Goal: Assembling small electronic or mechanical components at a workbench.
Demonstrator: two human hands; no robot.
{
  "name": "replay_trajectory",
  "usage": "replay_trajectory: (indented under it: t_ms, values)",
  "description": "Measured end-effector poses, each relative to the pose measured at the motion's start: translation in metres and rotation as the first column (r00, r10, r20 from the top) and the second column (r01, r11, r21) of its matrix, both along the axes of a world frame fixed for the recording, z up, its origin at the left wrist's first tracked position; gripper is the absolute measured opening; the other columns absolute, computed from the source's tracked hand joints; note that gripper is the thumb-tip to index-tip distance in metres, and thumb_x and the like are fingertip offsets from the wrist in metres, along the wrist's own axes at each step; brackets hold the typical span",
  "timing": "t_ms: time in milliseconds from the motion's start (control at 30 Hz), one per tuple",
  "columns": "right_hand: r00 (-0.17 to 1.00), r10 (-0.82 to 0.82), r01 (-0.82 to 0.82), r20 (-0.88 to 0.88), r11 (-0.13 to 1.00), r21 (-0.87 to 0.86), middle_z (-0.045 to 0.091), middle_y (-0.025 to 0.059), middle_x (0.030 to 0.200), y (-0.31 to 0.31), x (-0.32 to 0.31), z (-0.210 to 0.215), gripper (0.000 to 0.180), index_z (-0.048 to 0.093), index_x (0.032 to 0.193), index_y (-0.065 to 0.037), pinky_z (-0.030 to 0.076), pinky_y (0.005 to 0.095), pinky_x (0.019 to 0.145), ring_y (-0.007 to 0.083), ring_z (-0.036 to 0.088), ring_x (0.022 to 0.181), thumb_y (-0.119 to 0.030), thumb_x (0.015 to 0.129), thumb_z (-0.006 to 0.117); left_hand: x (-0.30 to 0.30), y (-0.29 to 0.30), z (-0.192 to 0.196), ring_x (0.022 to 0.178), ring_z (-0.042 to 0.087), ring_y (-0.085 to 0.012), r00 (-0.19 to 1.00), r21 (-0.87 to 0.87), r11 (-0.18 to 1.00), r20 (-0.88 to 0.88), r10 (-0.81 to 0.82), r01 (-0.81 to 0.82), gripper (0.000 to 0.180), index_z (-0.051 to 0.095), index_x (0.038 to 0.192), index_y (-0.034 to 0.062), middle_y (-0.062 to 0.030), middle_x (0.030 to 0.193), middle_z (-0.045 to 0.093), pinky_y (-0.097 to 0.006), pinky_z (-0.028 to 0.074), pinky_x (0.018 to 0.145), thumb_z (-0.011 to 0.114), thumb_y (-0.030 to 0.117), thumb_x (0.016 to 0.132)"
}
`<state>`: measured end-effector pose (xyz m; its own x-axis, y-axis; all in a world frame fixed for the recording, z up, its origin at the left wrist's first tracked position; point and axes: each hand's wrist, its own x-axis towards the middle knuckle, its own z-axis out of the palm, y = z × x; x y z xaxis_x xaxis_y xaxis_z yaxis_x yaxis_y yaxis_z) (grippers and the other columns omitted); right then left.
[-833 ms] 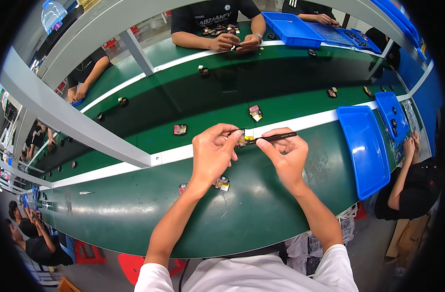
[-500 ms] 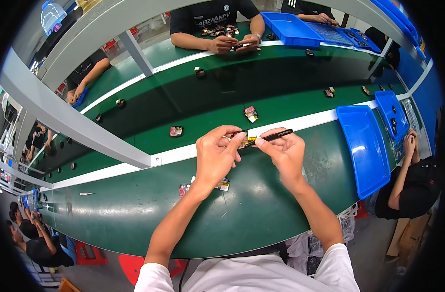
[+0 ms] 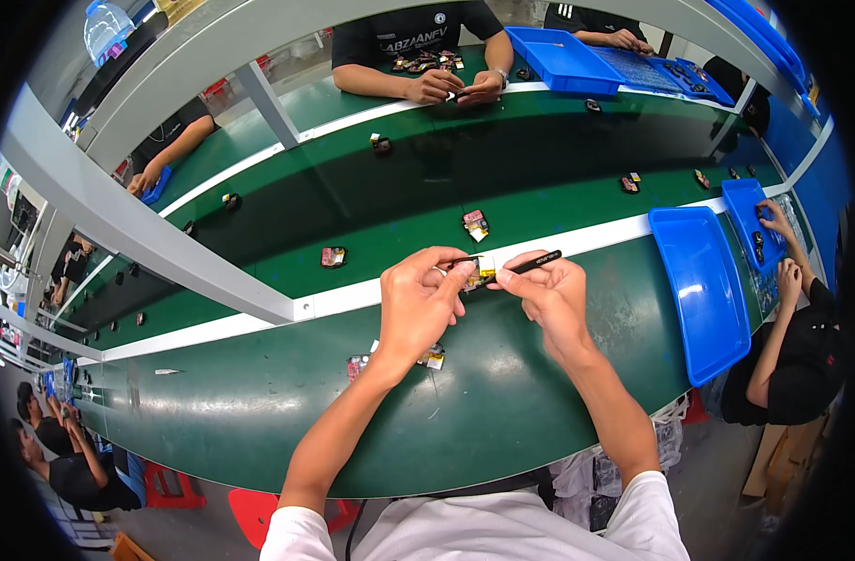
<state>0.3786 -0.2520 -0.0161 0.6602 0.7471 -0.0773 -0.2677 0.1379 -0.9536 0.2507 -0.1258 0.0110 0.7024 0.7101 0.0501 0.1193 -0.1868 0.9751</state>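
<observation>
Between the fingers of my left hand (image 3: 416,304) is a small black electronic part (image 3: 484,271) with yellow and silvery-white patches. My right hand (image 3: 554,299) is closed on slim black tweezers (image 3: 540,262). Their tip end reaches the part, but my fingers hide the exact contact. On the green table beneath my left wrist lie more small parts, one reddish (image 3: 356,366) and one black with a yellow and white label (image 3: 433,357), partly covered by my arm.
Beyond the white rail, several similar parts, such as a reddish one (image 3: 476,224), sit on a green conveyor belt (image 3: 409,234). To my right stands a blue tray (image 3: 694,299). A grey frame post (image 3: 166,224) slants across the left. Co-workers sit opposite and to the right.
Parts on the belt have shifted slightly left. The co-worker on the right has reached a hand to the smaller blue tray. My hands keep nearly the same pose around the part.
</observation>
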Motion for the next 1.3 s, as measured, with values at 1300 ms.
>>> replay_trajectory:
  t_ms: [1300]
  values:
    - [0.849,-0.257,0.113,0.462,0.942,0.316,0.074,0.0058,0.085,-0.008,0.008,-0.022,0.011,0.072,0.088,0.002,0.028,0.0173,0.044,-0.0017,0.045,0.049,0.005,0.080,0.080,0.011,0.007,0.000,0.056,0.066,-0.0158,0.986,-0.267,0.950,0.079,-0.148,0.164,0.028,0.066,0.108,-0.0102,-0.0130,0.080,0.067,-0.026,0.053,0.048,0.065,0.016,0.099]
